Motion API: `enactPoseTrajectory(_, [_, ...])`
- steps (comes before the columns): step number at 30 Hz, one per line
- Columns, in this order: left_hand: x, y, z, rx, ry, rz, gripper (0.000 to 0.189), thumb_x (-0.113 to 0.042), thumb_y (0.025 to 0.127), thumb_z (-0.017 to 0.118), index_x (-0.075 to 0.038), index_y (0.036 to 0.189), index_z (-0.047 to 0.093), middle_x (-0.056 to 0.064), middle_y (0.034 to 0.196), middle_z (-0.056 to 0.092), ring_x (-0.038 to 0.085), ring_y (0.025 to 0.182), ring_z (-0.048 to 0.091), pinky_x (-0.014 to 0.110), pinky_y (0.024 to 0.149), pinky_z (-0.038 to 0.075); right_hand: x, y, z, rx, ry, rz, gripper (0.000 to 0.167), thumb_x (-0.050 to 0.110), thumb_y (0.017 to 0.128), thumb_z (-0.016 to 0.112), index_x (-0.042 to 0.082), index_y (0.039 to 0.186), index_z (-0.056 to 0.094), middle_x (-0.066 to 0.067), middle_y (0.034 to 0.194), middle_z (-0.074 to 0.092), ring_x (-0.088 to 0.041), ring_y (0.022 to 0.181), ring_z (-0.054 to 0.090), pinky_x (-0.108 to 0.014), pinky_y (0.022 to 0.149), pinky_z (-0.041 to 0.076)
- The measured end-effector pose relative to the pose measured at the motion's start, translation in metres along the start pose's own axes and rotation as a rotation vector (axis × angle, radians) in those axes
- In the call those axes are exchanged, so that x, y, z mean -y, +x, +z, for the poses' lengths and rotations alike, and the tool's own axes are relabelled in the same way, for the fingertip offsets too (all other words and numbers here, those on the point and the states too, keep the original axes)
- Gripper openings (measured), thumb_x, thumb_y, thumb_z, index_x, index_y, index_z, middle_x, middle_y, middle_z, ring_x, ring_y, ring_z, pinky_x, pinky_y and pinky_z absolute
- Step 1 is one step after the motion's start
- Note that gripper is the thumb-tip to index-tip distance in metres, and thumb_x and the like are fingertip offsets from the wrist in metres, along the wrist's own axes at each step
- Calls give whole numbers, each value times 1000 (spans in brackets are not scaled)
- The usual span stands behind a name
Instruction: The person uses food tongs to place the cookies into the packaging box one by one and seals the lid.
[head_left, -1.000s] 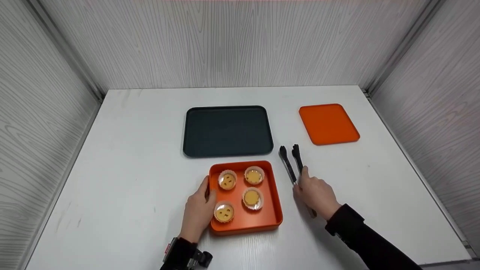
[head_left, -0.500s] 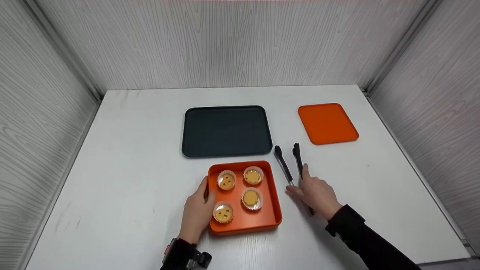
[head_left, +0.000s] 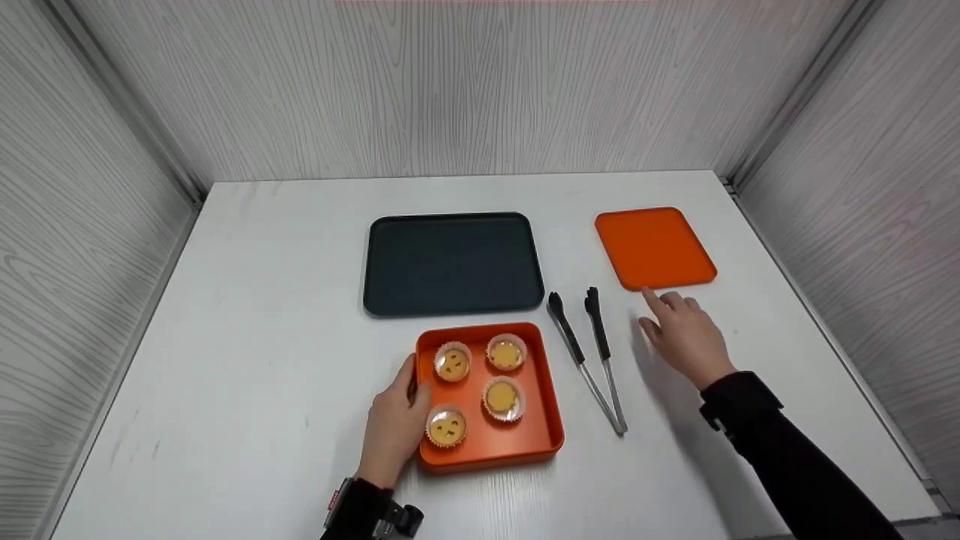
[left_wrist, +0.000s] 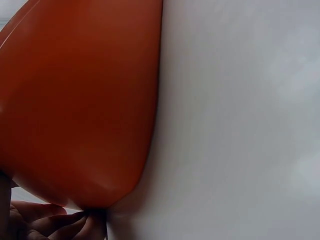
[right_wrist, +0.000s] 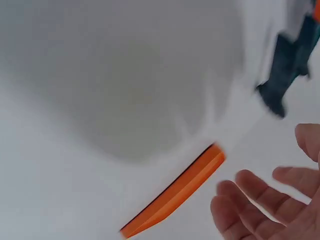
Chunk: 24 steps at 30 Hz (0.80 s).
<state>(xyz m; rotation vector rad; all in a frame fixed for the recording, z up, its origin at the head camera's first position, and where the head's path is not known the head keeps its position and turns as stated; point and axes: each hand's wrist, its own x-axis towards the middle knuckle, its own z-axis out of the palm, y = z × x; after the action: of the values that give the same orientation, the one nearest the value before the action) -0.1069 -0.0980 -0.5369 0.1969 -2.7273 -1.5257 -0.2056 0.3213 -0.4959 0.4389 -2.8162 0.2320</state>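
An orange square box sits at the front middle of the table, holding several small yellow tarts in pleated paper cups, one of them a tart at the right. My left hand grips the box's left wall, thumb over the rim and fingers along the outside. In the left wrist view the box's outer wall fills the left side. My right hand holds nothing, its fingers spread above the table, fingertips by the near edge of a flat orange lid. Black-tipped metal tongs lie spread between box and right hand.
A dark rectangular tray lies flat behind the box. Grey wood-grain panels enclose the white table at the back and both sides.
My right hand has let go of the tongs and moved right and away from me toward the orange lid. The tongs have spread wider. My left hand stays on the box.
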Motion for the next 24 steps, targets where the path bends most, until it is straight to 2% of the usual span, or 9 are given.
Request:
enactPoseTrajectory(4, [1,0,-1,3,-5,-7,57,-25,105,52,-7,157,41,14,153,51,29,140,49,49,116,40,-25,9,6,-19,-29,-56,51,2,94,70,-4,142,54,-31,134,58,-54,116,55,-63,93,51])
enactPoseTrajectory(9, [2,-1,-1,2,-8,-10,57,-26,105,51,-7,157,40,14,153,51,29,140,49,49,116,40,-43,18,14,47,-57,-53,56,-1,94,66,-7,147,47,-31,147,49,-58,130,46,-66,108,41])
enactPoseTrajectory(13, [2,-1,-1,2,-4,-16,57,-26,104,51,-9,157,41,14,152,51,30,140,50,49,116,39,-49,22,20,113,-66,-8,53,-1,99,60,-8,149,44,-33,149,46,-62,131,42,-70,106,40])
enactPoseTrajectory(18, [1,-1,-1,3,8,-25,57,-26,104,50,-9,157,41,14,152,52,30,139,51,50,116,40,-52,23,22,168,-132,-18,49,-14,97,52,-11,146,45,-37,141,51,-62,125,46,-70,100,45])
enactPoseTrajectory(21, [1,-1,0,0,8,-15,56,-26,104,50,-10,157,41,14,151,53,29,138,52,50,115,41,-52,24,21,184,-158,-28,46,-19,95,50,-13,141,50,-37,134,54,-58,120,48,-67,98,46])
enactPoseTrajectory(24, [0,-1,-1,-1,7,-4,56,-26,104,50,-11,157,41,14,151,53,29,137,52,50,115,41,-52,27,23,160,-168,-48,38,-19,93,53,-14,130,58,-35,123,58,-54,112,53,-62,95,50])
